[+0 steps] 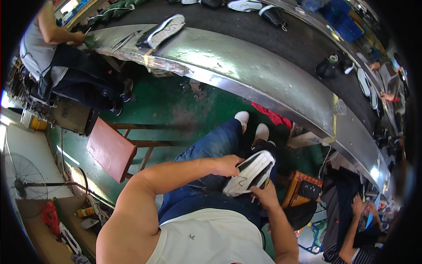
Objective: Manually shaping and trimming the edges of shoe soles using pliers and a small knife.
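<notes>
Over the lap, left hand (228,166) and right hand (263,195) fingers pinch a white shoe (249,173).

Low at my left I see a small yellow-and-green box (85,211) lying on the brown cardboard carton (33,220), with blue plastic crates (340,20) beyond the conveyor.

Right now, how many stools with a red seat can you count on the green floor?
1: the red-seated wooden stool stands on the green floor, left of the person's knees. Others may be hidden under the conveyor.
</notes>
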`<state>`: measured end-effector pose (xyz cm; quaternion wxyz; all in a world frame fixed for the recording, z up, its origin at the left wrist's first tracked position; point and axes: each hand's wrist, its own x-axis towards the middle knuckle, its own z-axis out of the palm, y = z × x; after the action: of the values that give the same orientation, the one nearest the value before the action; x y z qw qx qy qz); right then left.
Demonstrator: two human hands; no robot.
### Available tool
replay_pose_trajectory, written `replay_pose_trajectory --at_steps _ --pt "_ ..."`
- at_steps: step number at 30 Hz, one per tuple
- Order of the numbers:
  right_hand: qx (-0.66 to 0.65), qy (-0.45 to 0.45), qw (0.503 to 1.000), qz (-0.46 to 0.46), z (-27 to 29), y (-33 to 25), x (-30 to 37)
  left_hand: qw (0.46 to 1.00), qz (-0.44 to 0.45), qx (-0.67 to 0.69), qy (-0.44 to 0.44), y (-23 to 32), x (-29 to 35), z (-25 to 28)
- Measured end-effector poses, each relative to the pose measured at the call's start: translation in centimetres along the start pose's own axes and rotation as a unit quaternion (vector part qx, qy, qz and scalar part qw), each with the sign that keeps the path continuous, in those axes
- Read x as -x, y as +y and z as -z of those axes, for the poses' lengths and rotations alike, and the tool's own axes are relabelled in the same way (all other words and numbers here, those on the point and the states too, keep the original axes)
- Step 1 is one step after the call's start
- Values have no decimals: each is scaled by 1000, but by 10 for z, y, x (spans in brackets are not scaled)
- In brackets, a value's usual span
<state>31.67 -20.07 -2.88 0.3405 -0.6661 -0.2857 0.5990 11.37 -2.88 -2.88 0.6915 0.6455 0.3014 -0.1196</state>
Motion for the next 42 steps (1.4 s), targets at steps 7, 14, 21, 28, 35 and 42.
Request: replay_pose_trajectory --at_steps 7,14,21,28,35,42 --pt "50 -20 998 -17 52 -11 58 963 -120 238 -29 -33 -3 -20" --pt "386 -96 905 152 56 -45 53 983 -134 -35 118 -30 2 -65" --pt "550 -156 820 -29 43 -119 24 990 -86 -69 93 -29 2 -62" --pt "657 -282 697 -51 33 -160 -10 996 -53 -43 55 -18 7 -49" --pt "501 -183 841 89 38 -89 -28 808 30 538 237 -12 -33 -57" --pt "373 27 917 137 -5 -18 -18 889 76 93 442 -26 -62 -51"
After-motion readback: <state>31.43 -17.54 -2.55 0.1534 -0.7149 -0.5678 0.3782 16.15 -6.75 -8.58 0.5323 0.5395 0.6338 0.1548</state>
